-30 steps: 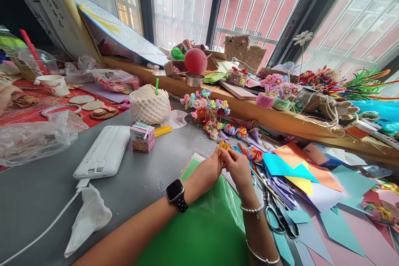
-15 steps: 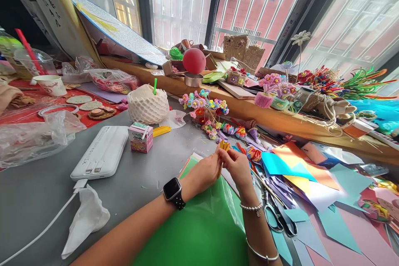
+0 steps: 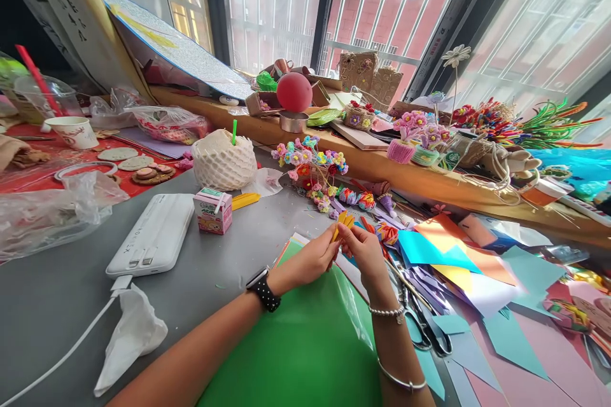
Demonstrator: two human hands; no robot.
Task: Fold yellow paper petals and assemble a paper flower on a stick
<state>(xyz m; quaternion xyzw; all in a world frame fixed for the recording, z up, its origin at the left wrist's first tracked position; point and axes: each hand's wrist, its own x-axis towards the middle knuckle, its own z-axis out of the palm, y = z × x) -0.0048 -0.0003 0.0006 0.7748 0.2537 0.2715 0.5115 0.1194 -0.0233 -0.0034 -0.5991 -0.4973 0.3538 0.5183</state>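
Both hands meet above the far end of a green sheet (image 3: 296,337) in a clear plastic sleeve. Between them is a small piece of folded yellow paper (image 3: 342,224), fanned out at its top. My left hand (image 3: 312,259), with a black watch on the wrist, is closed on its left side. My right hand (image 3: 365,254), wearing a beaded bracelet, pinches it from the right. The fingers hide its lower part. A yellow folded strip (image 3: 245,201) lies behind the pink drink carton (image 3: 213,211).
Scissors (image 3: 432,331) and coloured paper sheets (image 3: 515,337) lie to the right. On the left are a white power bank (image 3: 153,233) with a cable and a crumpled tissue (image 3: 133,334). Beyond stand a coconut in foam net (image 3: 224,160) and a bunch of small flowers (image 3: 310,162).
My left wrist has turned, so the watch face now points away. The fingers have shifted slightly on the yellow paper, and more of it shows. The view has moved a little.
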